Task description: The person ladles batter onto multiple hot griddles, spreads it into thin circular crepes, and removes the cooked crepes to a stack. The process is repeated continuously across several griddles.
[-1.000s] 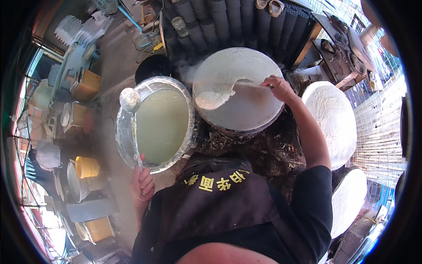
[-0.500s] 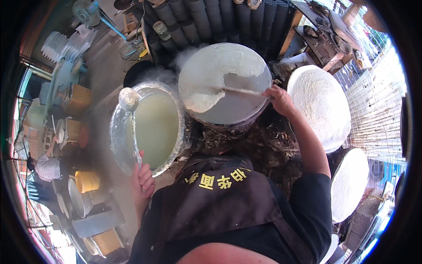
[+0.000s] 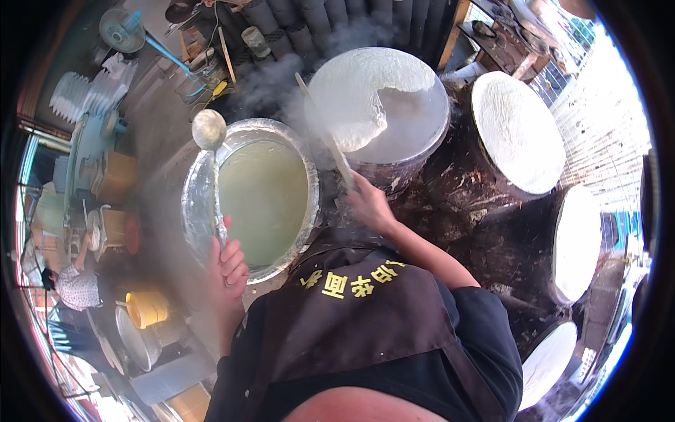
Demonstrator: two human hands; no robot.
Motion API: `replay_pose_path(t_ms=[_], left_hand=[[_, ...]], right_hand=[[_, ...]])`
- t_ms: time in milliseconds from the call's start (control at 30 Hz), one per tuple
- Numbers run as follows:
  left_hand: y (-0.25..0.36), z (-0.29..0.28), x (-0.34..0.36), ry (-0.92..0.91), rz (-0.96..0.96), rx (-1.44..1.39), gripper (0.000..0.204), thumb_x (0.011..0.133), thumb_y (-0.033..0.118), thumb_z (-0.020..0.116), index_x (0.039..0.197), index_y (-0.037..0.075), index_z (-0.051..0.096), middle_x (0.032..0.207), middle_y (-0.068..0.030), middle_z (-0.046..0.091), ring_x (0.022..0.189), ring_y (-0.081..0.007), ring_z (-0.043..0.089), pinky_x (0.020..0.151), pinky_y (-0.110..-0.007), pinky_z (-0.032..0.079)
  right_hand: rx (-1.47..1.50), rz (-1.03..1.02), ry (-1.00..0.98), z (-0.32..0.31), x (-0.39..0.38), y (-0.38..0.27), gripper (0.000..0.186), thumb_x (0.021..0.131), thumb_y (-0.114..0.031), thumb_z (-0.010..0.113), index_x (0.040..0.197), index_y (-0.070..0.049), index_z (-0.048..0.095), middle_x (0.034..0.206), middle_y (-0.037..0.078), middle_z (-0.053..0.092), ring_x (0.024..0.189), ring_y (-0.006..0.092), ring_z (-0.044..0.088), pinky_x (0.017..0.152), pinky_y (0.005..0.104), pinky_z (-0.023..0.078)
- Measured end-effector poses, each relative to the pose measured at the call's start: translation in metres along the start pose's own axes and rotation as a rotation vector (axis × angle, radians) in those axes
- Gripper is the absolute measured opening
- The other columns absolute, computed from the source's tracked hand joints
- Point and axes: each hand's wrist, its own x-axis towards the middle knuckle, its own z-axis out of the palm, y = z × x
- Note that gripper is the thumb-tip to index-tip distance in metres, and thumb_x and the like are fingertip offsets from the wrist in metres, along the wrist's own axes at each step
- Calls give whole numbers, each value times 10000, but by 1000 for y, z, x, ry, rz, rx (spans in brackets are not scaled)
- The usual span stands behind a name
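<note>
Since the preceding view, the right hand [image 3: 368, 204] has drawn the flat stick [image 3: 325, 126] off the middle of the steaming vat [image 3: 390, 173] to its left side, leaving the pale sheet [image 3: 344, 105] over the vat's back and left, which suggests a pause in working it; whether stick and rim touch cannot be told. The right hand grips the stick's near end; the left hand [image 3: 228, 266] grips a ladle [image 3: 209, 131], bowl raised by the far-left rim of the basin [image 3: 193, 197]. Steam [image 3: 261, 93] drifts between, hampering sight, and white-topped vats [image 3: 519, 133] crowd the right
</note>
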Motion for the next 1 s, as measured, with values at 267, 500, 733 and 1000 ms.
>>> replay_pose_path(t_ms=[267,500,733,1000], left_hand=[[61,-27,-10,-107,-50,48,512,1051,278,333,1496,84,171,733,-21,370,501,-64,343,355,-194,340],[83,-68,-4,-115,-169,-24,503,1056,275,308,1498,81,167,732,-26,364,497,-79,341,359,-210,338],[71,-51,-2,-57,-187,51,495,1057,291,302,1497,93,188,719,-21,360,492,-81,340,357,-215,340],[43,-44,-11,-65,-166,77,500,1054,299,317,1496,100,194,704,-13,351,484,-70,329,355,-195,323]], right_hand=[[-41,-100,263,41,-12,58,460,915,-108,508,1374,-114,479,722,42,580,480,103,503,421,276,435],[61,67,341,-5,-95,47,487,886,-92,506,1373,-107,493,717,59,606,488,106,543,415,273,463],[129,32,496,-26,-77,50,410,929,-123,512,1338,-113,517,697,23,574,479,94,517,377,277,432],[-323,-51,301,-51,-98,69,394,912,-166,561,1302,-113,538,766,178,648,611,293,641,555,397,528]])
